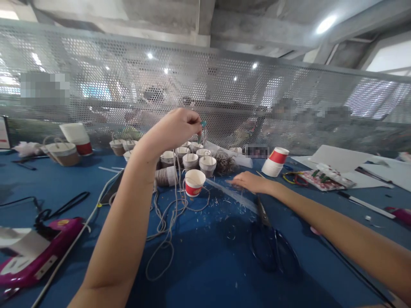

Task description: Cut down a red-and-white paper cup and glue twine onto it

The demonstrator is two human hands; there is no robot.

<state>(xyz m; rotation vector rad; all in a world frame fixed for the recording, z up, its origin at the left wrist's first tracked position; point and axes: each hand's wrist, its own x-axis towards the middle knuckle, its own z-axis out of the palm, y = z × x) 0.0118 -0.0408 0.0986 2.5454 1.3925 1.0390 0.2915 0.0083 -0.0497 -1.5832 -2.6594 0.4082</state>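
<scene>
My left hand [186, 122] is raised over a cluster of cups, its fingers pinched together on a thin grey cord [176, 182]. The strands drop from below this hand to a loose tangle on the blue table. A red and white paper cup [194, 184] stands upright among the loops. Behind it lies a cord-wrapped cup [166, 176] on its side. My right hand [248, 182] rests low on the table with fingers stretched out, beside a translucent strip [233, 195]. Large dark-handled scissors [271, 239] lie just below my right forearm.
Several cord-wrapped cups [190, 161] stand behind the work spot, by a frayed cord bundle [224, 161]. Stacked paper cups [275, 162] are at right, near a patterned pouch [327, 177] and papers. A purple power strip [61, 233] sits at left. A perforated metal screen [224, 94] closes the back.
</scene>
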